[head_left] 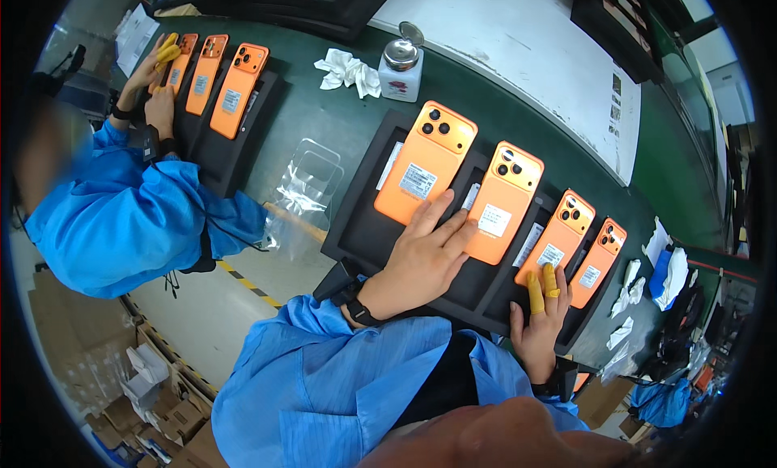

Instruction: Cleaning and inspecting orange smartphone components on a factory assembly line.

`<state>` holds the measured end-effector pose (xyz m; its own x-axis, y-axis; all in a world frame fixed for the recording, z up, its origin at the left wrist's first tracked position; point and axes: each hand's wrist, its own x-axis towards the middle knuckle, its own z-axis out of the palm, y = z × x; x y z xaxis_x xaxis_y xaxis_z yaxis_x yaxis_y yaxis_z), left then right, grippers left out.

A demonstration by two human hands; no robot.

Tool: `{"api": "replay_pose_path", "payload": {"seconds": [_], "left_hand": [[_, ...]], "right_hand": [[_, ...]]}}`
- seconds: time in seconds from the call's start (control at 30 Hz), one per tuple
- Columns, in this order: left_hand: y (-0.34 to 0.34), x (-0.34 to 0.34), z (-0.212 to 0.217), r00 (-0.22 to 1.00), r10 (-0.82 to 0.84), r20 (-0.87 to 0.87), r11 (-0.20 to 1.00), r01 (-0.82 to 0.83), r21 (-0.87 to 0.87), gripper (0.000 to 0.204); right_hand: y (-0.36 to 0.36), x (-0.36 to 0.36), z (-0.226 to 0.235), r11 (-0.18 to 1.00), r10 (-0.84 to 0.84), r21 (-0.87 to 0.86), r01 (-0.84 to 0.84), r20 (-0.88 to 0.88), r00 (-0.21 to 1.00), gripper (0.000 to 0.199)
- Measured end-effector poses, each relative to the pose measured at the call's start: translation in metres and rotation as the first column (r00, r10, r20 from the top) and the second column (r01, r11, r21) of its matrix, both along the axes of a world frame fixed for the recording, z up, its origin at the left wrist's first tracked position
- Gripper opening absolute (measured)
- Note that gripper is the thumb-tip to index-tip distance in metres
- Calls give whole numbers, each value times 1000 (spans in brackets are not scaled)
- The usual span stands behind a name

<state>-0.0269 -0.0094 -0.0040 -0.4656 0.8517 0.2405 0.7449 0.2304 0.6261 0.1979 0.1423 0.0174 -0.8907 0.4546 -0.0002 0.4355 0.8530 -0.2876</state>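
Black tray (360, 225): bears orange smartphones (502, 197)
Left hand (425, 262): fingers slightly spread, touching phones mid-tray
Right hand (537, 326): yellow finger cots (536, 294) on phone right-of-tray-centre, thumb apart
Camera lenses (443, 128): best untouched

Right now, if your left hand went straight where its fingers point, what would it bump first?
Probably the second orange phone from the left in the nearer black tray. The left hand lies at that phone's edge, perhaps touching.

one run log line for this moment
left hand: at second phone from left | right hand: on third phone | black tray: four orange phones
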Motion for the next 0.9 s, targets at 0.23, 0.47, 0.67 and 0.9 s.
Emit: {"api": "replay_pose_path", "payload": {"seconds": [0.23, 0.47, 0.67, 0.9], "left_hand": [[-1, -2, 2, 1000, 4, 18, 1000, -4, -1, 48], [1, -3, 2, 1000, 18, -4, 1000, -18, -2, 46], [8, -1, 3, 1000, -4, -13, 999, 4, 39, 40], [9, 2, -3, 998, 23, -63, 998, -19, 59, 35]], "right_hand": [[1, 0, -2, 1000, -2, 19, 2, 4, 1000, 51], [1, -2, 0, 1000, 4, 10, -3, -35, 999, 49], [3, 7, -5, 999, -25, 18, 27, -77, 997, 50], [5, 7, -7, 1000, -25, -4, 25, -133, 991, 49]]}}
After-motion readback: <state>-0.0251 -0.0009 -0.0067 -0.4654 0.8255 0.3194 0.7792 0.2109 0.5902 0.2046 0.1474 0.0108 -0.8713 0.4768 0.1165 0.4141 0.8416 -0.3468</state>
